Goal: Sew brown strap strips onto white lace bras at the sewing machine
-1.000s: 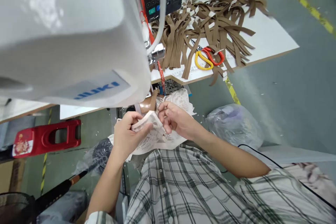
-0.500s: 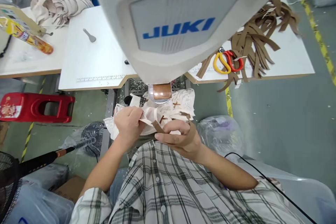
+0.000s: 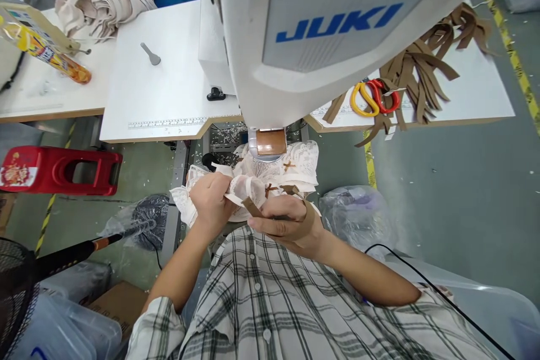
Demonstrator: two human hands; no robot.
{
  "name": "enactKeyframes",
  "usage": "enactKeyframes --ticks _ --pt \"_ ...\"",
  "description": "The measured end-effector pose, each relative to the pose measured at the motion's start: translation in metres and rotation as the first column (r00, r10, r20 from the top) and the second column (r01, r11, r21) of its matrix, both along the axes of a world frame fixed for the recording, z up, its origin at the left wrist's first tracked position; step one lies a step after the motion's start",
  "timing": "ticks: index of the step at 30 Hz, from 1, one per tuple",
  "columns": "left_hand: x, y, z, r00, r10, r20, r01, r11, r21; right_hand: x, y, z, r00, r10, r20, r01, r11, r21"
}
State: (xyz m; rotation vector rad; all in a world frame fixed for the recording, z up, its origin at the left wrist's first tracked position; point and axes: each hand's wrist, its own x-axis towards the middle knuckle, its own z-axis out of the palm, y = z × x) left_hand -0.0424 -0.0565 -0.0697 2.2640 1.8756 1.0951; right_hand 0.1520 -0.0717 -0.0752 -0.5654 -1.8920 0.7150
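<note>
Gripping gathered white lace fabric point(image 3: 301, 160) in the left hand point(image 3: 211, 197), fingers curled in and thumb on top; clasping a brown strip point(image 3: 252, 206) in the right hand point(image 3: 295, 230), with fingers bent and one end poking out toward the lace. Impossible to tell how firmly thumb and fingertips meet there. Bunched in loose folds between and beyond both hands, just below the tip of the sewing machine point(image 3: 320, 67). Probably light, limp and easy to snag (especially near the small brown bow point(image 3: 289, 166)), so best taken by a doubled edge. Likely a touch firmer along the strip, so best pinched near its end.
</note>
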Motion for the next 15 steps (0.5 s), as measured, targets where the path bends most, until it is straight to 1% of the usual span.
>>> enactKeyframes --ticks 2,3,4,5,6,7,8,9,10,11,12,13,14,15 --pt "0.0 0.0 0.001 1.0 0.013 -0.009 -0.013 1.0 -0.029 -0.001 0.0 0.004 1.0 0.02 -0.015 -0.021 1.0 -0.024" --pt "0.0 -0.001 0.004 1.0 -0.005 -0.005 0.005 0.998 -0.061 -0.001 0.001 0.006 0.999 0.034 -0.019 -0.035 0.998 -0.051" --pt "0.0 -0.002 0.007 0.998 -0.059 0.015 0.06 0.991 -0.118 0.001 0.003 0.008 0.999 0.044 -0.02 -0.046 0.994 -0.099" --pt "0.001 -0.004 0.011 0.988 -0.141 0.058 0.15 0.968 -0.201 0.003 0.006 0.009 0.999 0.046 -0.027 -0.05 0.984 -0.173" --pt "0.001 -0.007 0.016 0.965 -0.23 0.13 0.259 0.92 -0.295 0.007 0.011 0.009 0.998 0.041 -0.042 -0.051 0.963 -0.266" --pt "0.001 -0.01 0.021 0.929 -0.294 0.224 0.361 0.849 -0.386 0.013 0.018 0.006 0.998 0.034 -0.053 -0.052 0.924 -0.378" --pt "0.001 -0.014 0.026 0.89 -0.318 0.327 0.443 0.769 -0.46 0.019 0.025 0.001 0.998 0.033 -0.049 -0.053 0.865 -0.499" --pt "0.0 -0.017 0.03 0.857 -0.292 0.425 0.494 0.7 -0.516 0.027 0.032 -0.007 0.999 0.037 -0.027 -0.046 0.79 -0.612" --pt "-0.001 -0.021 0.033 0.83 -0.225 0.51 0.517 0.652 -0.555 0.036 0.038 -0.016 0.999 0.047 0.023 -0.018 0.715 -0.699" --pt "-0.002 -0.024 0.036 0.8 -0.136 0.585 0.527 0.625 -0.576 0.044 0.044 -0.027 0.993 0.064 0.095 0.029 0.659 -0.752" --pt "-0.003 -0.026 0.037 0.754 -0.036 0.655 0.535 0.612 -0.582 0.052 0.047 -0.038 0.979 0.085 0.184 0.09 0.633 -0.769" --pt "-0.004 -0.027 0.037 0.694 0.062 0.717 0.542 0.61 -0.578 0.058 0.048 -0.05 0.956 0.113 0.271 0.142 0.629 -0.764" --pt "-0.005 -0.028 0.037 0.624 0.156 0.765 0.546 0.614 -0.571 0.063 0.048 -0.06 0.927 0.164 0.338 0.164 0.631 -0.758" --pt "-0.006 -0.028 0.037 0.557 0.241 0.795 0.543 0.619 -0.568 0.066 0.046 -0.07 0.895 0.248 0.371 0.146 0.623 -0.769"
